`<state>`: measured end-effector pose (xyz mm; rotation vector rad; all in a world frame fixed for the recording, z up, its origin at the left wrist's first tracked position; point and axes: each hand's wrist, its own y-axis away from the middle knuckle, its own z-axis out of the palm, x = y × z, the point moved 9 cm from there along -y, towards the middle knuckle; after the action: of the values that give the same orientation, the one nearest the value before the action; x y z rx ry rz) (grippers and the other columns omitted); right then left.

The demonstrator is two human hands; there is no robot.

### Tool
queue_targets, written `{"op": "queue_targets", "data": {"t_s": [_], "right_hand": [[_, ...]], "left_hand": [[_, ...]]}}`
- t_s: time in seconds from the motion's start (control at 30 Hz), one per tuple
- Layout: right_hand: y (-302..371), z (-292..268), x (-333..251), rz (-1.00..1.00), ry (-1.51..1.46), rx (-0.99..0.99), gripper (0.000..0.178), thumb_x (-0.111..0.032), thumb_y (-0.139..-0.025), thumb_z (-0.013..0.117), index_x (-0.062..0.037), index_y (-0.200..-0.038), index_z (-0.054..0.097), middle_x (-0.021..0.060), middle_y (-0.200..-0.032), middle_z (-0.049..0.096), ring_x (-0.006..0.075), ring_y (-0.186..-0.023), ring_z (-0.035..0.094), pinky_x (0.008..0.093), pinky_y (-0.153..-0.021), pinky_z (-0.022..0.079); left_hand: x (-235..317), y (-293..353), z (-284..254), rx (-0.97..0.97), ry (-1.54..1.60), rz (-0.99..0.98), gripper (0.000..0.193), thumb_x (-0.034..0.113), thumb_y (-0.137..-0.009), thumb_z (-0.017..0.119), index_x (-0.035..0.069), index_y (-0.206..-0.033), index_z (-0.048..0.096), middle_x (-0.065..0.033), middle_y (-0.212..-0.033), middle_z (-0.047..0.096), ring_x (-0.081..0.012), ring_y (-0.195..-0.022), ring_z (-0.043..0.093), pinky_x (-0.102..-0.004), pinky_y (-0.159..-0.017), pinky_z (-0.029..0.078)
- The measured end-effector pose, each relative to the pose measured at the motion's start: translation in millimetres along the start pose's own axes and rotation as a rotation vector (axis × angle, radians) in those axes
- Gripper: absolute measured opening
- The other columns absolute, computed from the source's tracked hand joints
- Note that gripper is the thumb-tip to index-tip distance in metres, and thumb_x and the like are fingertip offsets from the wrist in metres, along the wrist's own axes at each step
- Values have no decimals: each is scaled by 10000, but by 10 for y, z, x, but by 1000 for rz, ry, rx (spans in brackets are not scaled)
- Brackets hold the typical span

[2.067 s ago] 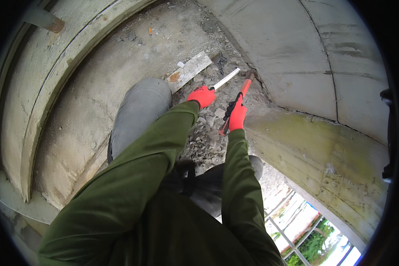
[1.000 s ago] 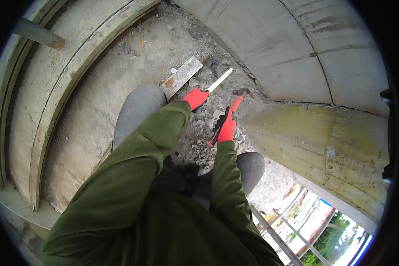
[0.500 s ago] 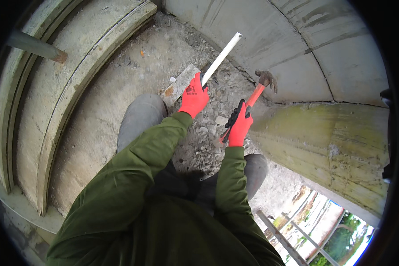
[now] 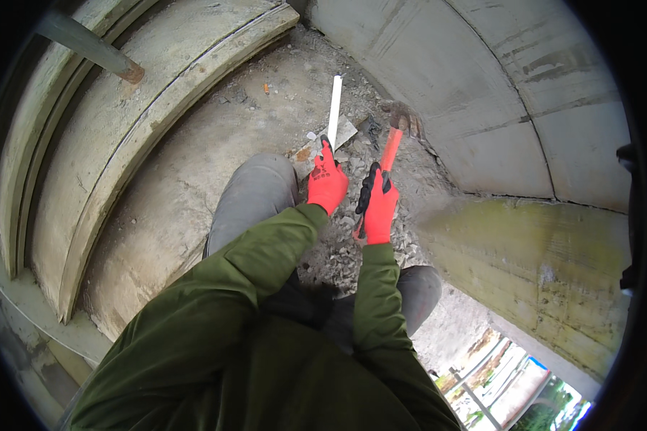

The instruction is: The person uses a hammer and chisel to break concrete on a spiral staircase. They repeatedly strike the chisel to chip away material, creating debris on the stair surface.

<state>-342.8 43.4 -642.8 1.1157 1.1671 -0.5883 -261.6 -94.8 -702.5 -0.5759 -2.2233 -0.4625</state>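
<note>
Blurred: the dark head of the hammer, near the grey wall. Hidden: the lower end of the white bar, inside the closed left hand. Right hand wrapped around the hammer's red handle. Bar slim, straight, left of the hammer.

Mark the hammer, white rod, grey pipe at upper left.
Hammer [image 4: 391, 148]: head view, on the red handle.
White rod [image 4: 335, 108]: head view, middle of exposed length.
Grey pipe [image 4: 91, 48]: head view, mid-length.
</note>
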Motion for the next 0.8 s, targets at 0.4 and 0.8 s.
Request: {"op": "queue_targets", "data": {"t_s": [0.4,0.8], "right_hand": [[-214,452,-636,-144,57,-142,342,-319,-1050,541,-49,-847,592,-45,-654,506,44,-520,387,261,-474,300],[-607,538,-291,124,240,-160,539,-488,-1012,533,17,-846,620,116,-560,493,275,-545,557,451,-579,470]], "left_hand": [[-202,74,126,-70,111,-99,680,177,-958,545,74,-1567,260,-246,-1056,632,-421,-923,642,-502,-802,506],[-512,111,114,-54,94,-205,705,176,-943,567,91,-1572,262,-262,-1021,682,-437,-926,662,-517,-807,504]]}}
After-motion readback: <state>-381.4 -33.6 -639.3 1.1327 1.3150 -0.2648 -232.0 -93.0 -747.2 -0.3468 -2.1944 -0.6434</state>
